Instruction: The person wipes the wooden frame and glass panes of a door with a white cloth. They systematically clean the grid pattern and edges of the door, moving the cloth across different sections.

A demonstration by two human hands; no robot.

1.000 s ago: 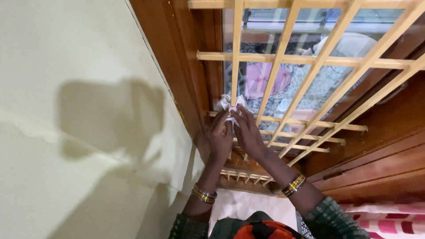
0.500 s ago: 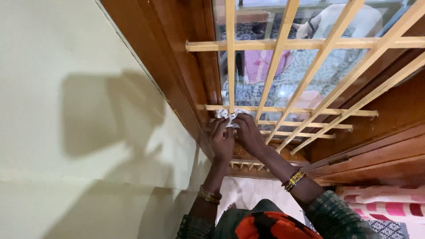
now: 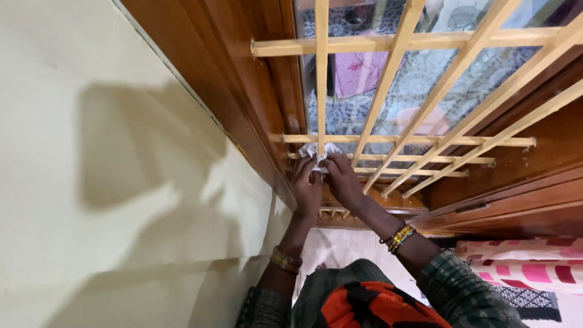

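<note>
Both my left hand and right hand pinch a small white cloth around the far-left upright bar of the wooden window grille, bar running vertically above my grip.

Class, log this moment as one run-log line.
left hand: on white cloth | right hand: on same cloth | cloth: against window grille bar | wooden frame: left

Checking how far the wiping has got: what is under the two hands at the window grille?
A white cloth shows above the left hand and right hand, pressed against a wooden grille bar. The fingers cover the rest.
</note>
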